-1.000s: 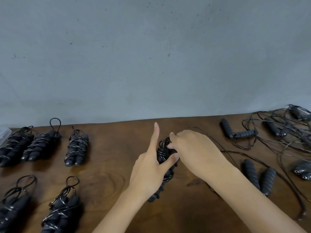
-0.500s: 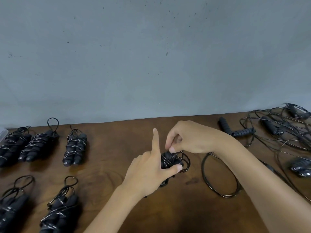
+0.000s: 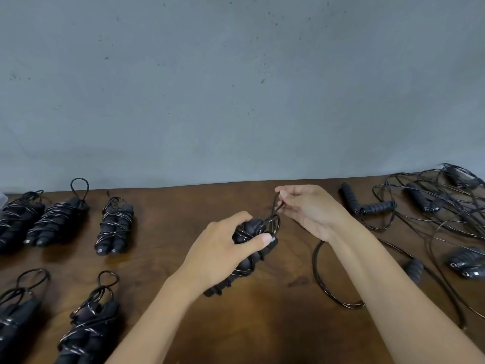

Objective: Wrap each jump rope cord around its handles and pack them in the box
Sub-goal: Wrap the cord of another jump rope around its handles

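Left hand (image 3: 223,248) grips wrapped handles (image 3: 249,256) above surface (image 3: 262,324) centre. Right hand (image 3: 312,208) pinches cord loop (image 3: 275,206) just right of handles. Five finished bundles (image 3: 115,227) left; loose ropes (image 3: 433,206) right.

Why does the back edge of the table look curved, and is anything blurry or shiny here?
Head view: the wide-angle lens bows the table edge; soft, even light leaves only faint shadows beside the wrapped ropes; small glints show on the loose cord; the left hand and right hand are fairly sharp, while the corners look stretched and softer.
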A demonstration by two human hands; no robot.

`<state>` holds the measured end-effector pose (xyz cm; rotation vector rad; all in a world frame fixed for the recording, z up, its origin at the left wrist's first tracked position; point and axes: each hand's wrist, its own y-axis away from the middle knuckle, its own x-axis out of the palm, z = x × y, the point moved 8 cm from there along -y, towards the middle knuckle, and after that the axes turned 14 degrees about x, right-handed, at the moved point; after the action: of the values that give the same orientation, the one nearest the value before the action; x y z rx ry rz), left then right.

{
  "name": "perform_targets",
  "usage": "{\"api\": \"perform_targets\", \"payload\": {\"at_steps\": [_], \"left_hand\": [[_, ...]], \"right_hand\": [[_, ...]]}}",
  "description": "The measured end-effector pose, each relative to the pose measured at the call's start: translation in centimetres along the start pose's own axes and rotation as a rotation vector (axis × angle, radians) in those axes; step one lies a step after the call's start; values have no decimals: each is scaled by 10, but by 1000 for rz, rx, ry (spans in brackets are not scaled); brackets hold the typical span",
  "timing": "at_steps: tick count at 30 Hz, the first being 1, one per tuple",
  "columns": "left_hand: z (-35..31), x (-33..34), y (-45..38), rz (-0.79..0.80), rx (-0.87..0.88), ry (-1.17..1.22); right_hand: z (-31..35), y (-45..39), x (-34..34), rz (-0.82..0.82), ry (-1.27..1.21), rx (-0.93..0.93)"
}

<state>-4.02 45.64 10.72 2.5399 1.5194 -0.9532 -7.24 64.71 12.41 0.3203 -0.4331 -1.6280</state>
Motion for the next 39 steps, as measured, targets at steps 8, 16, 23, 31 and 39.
{"api": "perform_targets", "payload": {"at_steps": [8,16,23,31,39], "left_hand": [[21,-4,5,-106,-44,186],[48,-2,18,-128,-195,508],[64,-11,25,-172,-233,463],[137,-25,45,-338,-568,609],[192,-72,48,-491,-634,433]], "right_hand": [[-7,-14,-7,-299,116,-229],[-16,-24,4,-292,117,-261],[-26,-33,10,-305,78,-267],[-46,-40,44,-109,207,-110],[-81,-44,76,-56,317,-62]]}}
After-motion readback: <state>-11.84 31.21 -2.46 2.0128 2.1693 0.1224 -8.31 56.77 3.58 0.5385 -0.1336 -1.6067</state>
